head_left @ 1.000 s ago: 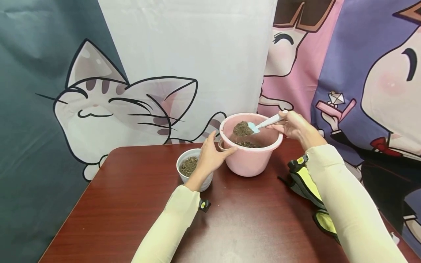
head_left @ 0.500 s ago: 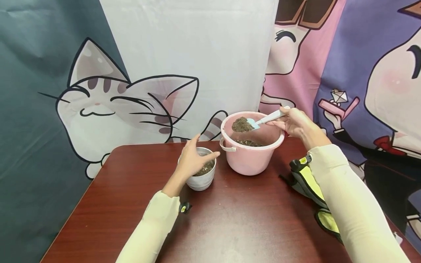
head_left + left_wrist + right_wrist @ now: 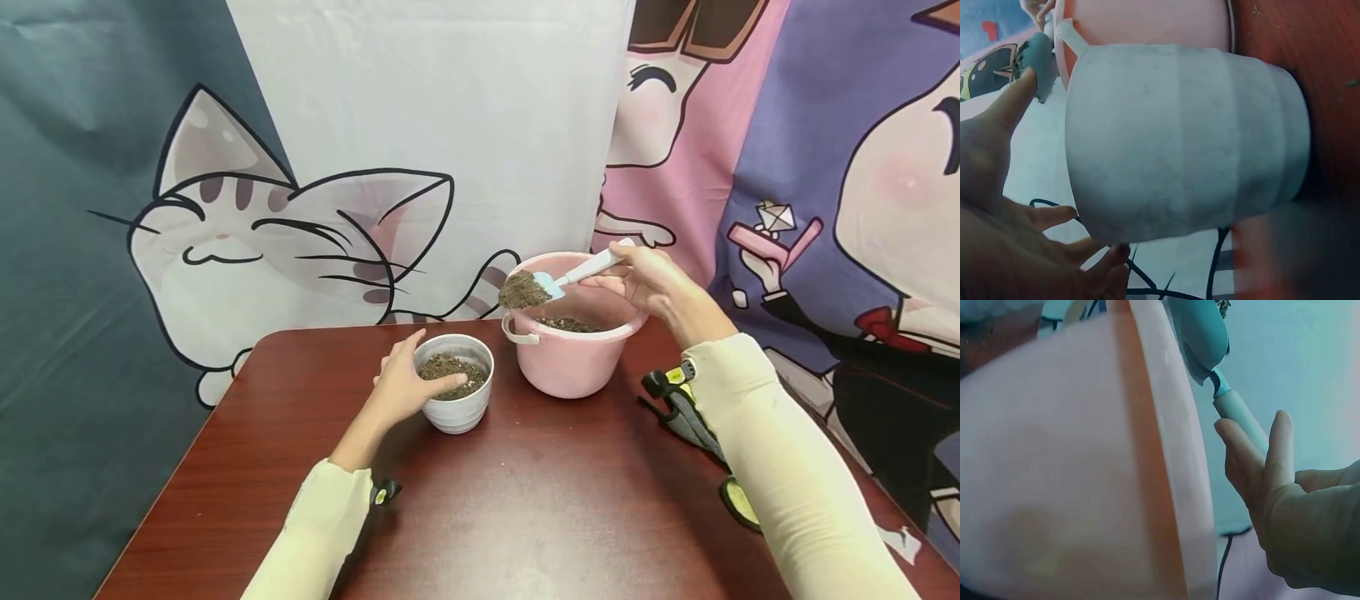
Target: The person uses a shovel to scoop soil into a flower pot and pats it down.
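Observation:
A small trowel (image 3: 588, 268) with a white handle and pale blue blade is held by my right hand (image 3: 651, 285). Its blade carries a heap of dark soil (image 3: 522, 291) over the left rim of a pink bucket (image 3: 564, 377). More soil lies inside the bucket. To the left stands a white ribbed pot (image 3: 457, 417), upright and partly filled with soil. My left hand (image 3: 399, 385) is at the pot's left side, thumb stretched across the near rim and fingers spread. In the left wrist view, the fingertips (image 3: 1116, 255) reach the pot's rim; whether they touch is unclear.
A black, grey and yellow-green fabric item (image 3: 686, 421) lies on the red-brown table (image 3: 480, 517), partly under my right forearm. The bucket's white handle (image 3: 519, 332) hangs on its left side. A printed cartoon backdrop (image 3: 450, 108) rises behind the table.
My left hand has moved left, from the bucket's rim to the far side of the pot. The right hand has carried the soil-laden trowel slightly left, towards the pot.

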{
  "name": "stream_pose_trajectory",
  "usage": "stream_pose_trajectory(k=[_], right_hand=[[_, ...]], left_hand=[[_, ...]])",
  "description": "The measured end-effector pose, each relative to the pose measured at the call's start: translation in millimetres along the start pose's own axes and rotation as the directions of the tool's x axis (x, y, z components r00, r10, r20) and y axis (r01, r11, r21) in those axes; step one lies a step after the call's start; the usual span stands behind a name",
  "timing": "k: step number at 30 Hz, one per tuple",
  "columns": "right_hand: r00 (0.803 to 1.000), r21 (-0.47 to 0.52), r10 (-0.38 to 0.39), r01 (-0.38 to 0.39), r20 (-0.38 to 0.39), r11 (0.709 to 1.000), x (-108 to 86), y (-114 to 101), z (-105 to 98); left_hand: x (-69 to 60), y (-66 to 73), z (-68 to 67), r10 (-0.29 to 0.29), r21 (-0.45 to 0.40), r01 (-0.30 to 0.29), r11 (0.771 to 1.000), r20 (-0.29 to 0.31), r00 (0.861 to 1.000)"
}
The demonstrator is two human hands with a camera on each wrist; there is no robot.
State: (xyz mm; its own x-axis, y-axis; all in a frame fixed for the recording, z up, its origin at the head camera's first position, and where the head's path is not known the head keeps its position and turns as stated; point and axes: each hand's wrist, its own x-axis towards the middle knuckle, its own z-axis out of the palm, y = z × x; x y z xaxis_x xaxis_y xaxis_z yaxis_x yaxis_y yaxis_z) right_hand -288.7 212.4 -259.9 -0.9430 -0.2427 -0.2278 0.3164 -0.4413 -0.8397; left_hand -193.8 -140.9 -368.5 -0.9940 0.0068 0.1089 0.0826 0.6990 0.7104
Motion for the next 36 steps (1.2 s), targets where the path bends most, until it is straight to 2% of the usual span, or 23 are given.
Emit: stream_pose_trajectory(k=[9, 18, 29, 36], right_hand=[[1.000, -0.094, 0.017, -0.017, -0.004, 0.995, -1.2, 20.8, 32.9], [0.995, -0.228, -0.017, 0.040, 0.103, 0.973, 0.7, 43.3, 62.9], [0.997, -0.403, -0.079, 0.071, -0.003, 0.912, 3.2, 62.5, 85.1], [0.991, -0.485, -0.130, 0.109, -0.009, 0.867, 3.1, 71.4, 94.8]], left_hand=[[-5.9, -12.3, -0.3, -0.010, 0.059, 0.005, 0.998, 0.086, 0.996], [-5.4, -12.9, 1.9, -0.029, 0.061, 0.023, 0.998, 0.097, 0.995], [-6.0, -13.4, 0.8, -0.009, 0.059, 0.004, 0.998, 0.087, 0.996], [-4.5, -15.8, 2.2, -0.008, 0.067, 0.002, 0.998, 0.087, 0.996]])
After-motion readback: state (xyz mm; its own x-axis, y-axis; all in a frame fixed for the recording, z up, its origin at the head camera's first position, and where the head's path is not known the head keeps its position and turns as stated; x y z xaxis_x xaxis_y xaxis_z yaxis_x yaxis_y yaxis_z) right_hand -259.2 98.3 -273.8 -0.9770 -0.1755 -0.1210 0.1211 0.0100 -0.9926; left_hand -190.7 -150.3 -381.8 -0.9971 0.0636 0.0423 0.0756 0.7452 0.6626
